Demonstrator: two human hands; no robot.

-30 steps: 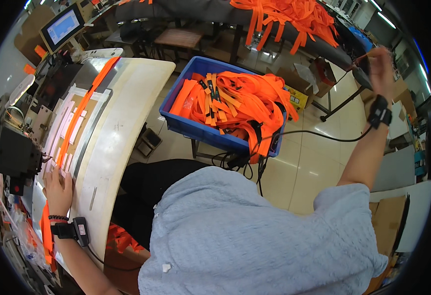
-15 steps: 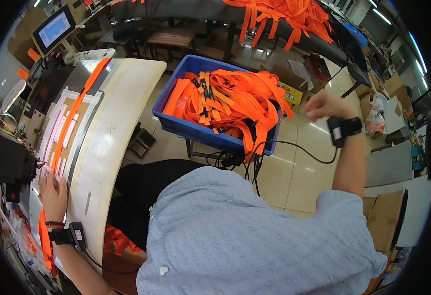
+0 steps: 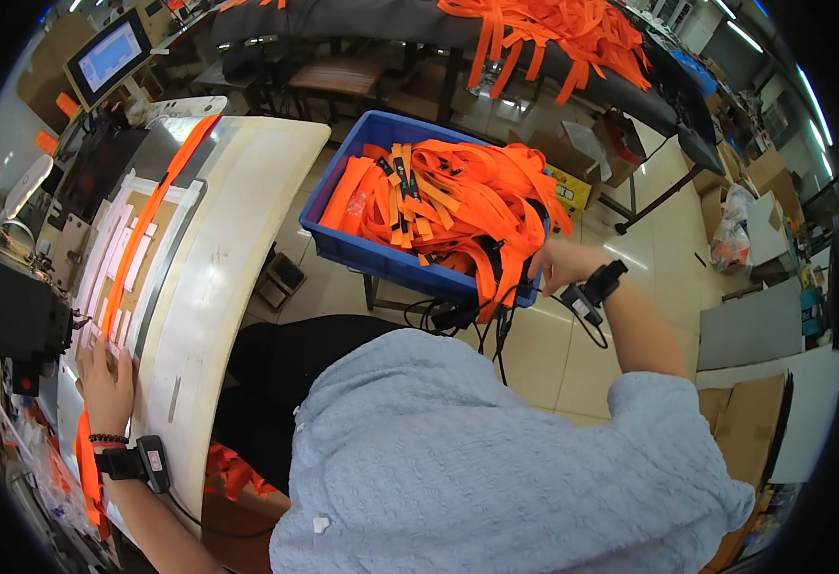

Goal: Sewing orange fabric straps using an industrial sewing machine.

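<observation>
My left hand (image 3: 108, 394) lies on the machine bed with its fingers stretched out, resting over the lower part of an orange strap (image 3: 134, 251). This strap runs lengthwise across a white frame plate (image 3: 190, 206), and its lower end hangs past my wrist. My right hand (image 3: 563, 264) is at the right-hand corner of a blue bin (image 3: 395, 272), beside the orange straps (image 3: 496, 191) heaped in it. Its fingers are curled together, and whatever they hold, if anything, is hidden. Several straps in the heap have yellow-orange ends and black pieces.
Left of the bed stands a sewing-type machine head (image 3: 27, 320), with a screen (image 3: 108, 57) beyond. A dark padded bench (image 3: 371, 27) at the back carries more orange straps (image 3: 553, 33). Black cables (image 3: 448, 314) hang below the bin. Cardboard boxes (image 3: 745, 421) stand at right.
My right hand has swung left and down, from the open floor area to the bin's right corner. My left hand and the strap under it have stayed in place.
</observation>
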